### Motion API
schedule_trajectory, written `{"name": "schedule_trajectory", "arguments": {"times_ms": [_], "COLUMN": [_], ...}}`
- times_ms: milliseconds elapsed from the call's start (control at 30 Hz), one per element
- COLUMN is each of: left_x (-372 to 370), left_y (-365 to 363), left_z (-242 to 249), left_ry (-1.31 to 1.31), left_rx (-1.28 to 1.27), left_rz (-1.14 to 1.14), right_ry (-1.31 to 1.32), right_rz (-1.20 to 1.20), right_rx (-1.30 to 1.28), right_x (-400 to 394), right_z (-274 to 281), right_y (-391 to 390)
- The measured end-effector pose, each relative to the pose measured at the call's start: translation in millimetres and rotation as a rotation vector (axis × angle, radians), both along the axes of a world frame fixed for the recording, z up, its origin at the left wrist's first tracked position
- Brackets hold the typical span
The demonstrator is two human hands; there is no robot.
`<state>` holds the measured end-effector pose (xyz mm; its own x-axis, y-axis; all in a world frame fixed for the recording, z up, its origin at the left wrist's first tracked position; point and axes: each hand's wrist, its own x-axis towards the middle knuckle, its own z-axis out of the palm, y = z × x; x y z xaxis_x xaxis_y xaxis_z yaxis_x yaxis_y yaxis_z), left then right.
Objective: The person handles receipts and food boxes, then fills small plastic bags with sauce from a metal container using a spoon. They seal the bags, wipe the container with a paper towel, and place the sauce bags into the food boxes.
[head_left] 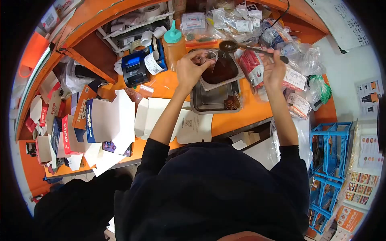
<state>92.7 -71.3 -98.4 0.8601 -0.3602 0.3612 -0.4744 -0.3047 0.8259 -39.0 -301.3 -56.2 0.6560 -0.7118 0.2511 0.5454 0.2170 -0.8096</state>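
My left hand [192, 71] is closed on a small clear plastic bag [212, 56], its mouth spread in a loop over the corner of a sauce container [240, 76]. Dark red-brown sauce [220, 69] fills part of that container. My right hand [274, 69] grips the handle of a ladle [257, 50] whose dark, sauce-coated bowl hovers above the container's far edge, to the right of the bag. Beneath and nearer to me sits a metal tray [197, 105], with sauce-filled plastic packets [231, 102] in its right corner.
An orange squeeze bottle [174, 50] with a teal cap and a blue-black label printer [138, 68] stand left. Open cardboard boxes [110, 114] crowd the left side. Plastic-wrapped packs [253, 68] and receipts lie right. Blue baskets [330, 150] hang at the right. Another person's dark clothing [80, 205] shows lower left.
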Motion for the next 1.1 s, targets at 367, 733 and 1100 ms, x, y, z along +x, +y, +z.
{"name": "schedule_trajectory", "arguments": {"times_ms": [367,733,1100], "left_x": [-36,-69,-114], "left_y": [24,54,52], "left_z": [39,60,53], "left_ry": [-0.032,0.212,0.113], "left_rx": [-0.323,-0.408,-0.306], "left_rz": [-0.293,-0.435,-0.513], "right_ry": [0.388,0.253,0.295], "right_rz": [0.132,-0.156,0.108], "right_rx": [-0.579,-0.972,-0.534], "right_x": [2,-48,-88], "right_z": [-11,29,14], "right_y": [95,120,147]}}
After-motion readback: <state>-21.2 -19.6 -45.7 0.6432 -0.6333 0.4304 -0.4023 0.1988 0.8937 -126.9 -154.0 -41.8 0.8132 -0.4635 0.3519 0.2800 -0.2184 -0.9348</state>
